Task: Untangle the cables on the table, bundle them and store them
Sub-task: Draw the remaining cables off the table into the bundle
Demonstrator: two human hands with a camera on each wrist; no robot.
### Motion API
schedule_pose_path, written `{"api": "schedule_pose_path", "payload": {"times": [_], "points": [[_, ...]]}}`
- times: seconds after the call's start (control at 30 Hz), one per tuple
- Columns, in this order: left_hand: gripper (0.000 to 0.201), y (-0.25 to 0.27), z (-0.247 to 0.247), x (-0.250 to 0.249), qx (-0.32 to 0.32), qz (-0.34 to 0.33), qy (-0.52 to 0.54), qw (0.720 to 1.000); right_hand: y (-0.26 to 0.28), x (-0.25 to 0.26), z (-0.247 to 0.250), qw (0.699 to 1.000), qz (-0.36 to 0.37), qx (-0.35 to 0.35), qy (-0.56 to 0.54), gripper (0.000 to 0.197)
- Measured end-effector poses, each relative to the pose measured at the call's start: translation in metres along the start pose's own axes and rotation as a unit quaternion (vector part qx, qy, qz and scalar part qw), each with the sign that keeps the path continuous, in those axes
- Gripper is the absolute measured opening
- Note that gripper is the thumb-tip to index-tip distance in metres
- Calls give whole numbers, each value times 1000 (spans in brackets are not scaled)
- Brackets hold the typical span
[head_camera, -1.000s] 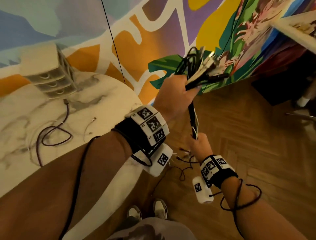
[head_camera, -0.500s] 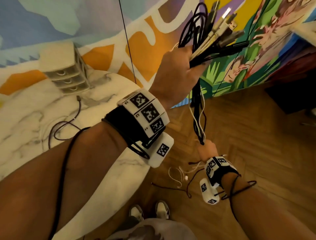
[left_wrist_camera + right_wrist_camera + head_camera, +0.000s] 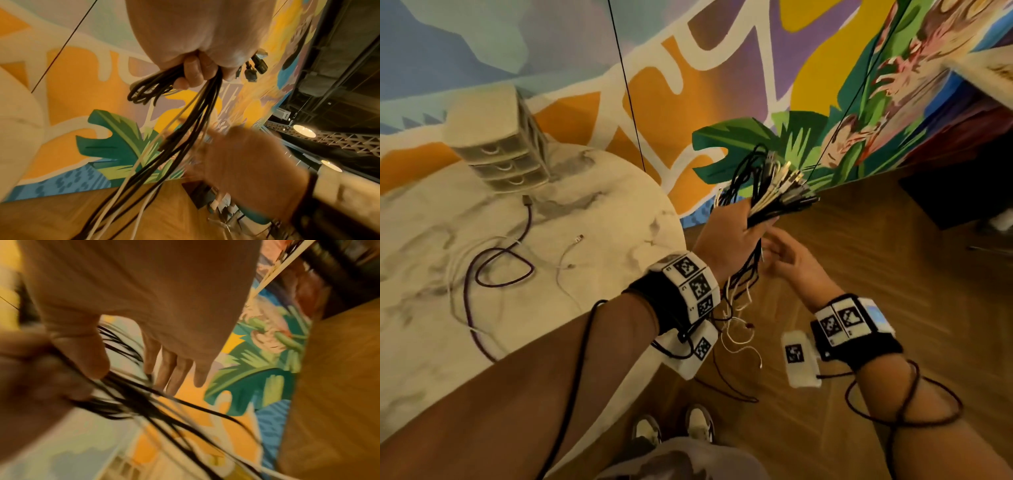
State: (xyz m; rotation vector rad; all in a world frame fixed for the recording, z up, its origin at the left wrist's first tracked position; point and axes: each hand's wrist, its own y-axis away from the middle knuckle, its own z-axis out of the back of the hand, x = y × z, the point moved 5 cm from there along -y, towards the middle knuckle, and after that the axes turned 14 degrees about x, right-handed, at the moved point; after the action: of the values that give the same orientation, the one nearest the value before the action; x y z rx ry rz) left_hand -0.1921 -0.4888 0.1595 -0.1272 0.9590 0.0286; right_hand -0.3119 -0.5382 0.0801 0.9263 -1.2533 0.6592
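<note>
My left hand [image 3: 734, 234] is raised off the table's right edge and grips a bundle of black and white cables [image 3: 780, 192] just below their plug ends. The left wrist view shows its fingers [image 3: 193, 73] curled round the cables [image 3: 180, 129], whose loose lengths [image 3: 739, 294] hang toward the floor. My right hand [image 3: 786, 251] is right beside them below the left hand, with fingers [image 3: 170, 369] straight and spread against the blurred black strands [image 3: 133, 395]. A purple cable [image 3: 500, 274] and a thin white cable [image 3: 566, 255] lie on the marble table [image 3: 602, 212].
A small beige drawer unit [image 3: 496, 150] stands at the table's back edge, by the painted wall [image 3: 688, 85]. Wooden floor [image 3: 859, 274] lies to the right, with my shoes [image 3: 674, 428] below. Dark furniture [image 3: 962, 192] stands at far right.
My left hand has come down with the bundle. My right hand has let go of the low part of the hanging cables and risen to just under the left hand, fingers spread.
</note>
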Motion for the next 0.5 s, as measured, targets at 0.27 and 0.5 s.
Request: {"api": "schedule_pose_path", "payload": {"times": [0.27, 0.5], "points": [[35, -2, 6, 25, 86, 99, -42, 990, -11, -3, 2, 974, -69, -186, 108, 27], [47, -5, 79, 0, -40, 72, 59, 995, 30, -127, 34, 900, -303, -245, 196, 17]]}}
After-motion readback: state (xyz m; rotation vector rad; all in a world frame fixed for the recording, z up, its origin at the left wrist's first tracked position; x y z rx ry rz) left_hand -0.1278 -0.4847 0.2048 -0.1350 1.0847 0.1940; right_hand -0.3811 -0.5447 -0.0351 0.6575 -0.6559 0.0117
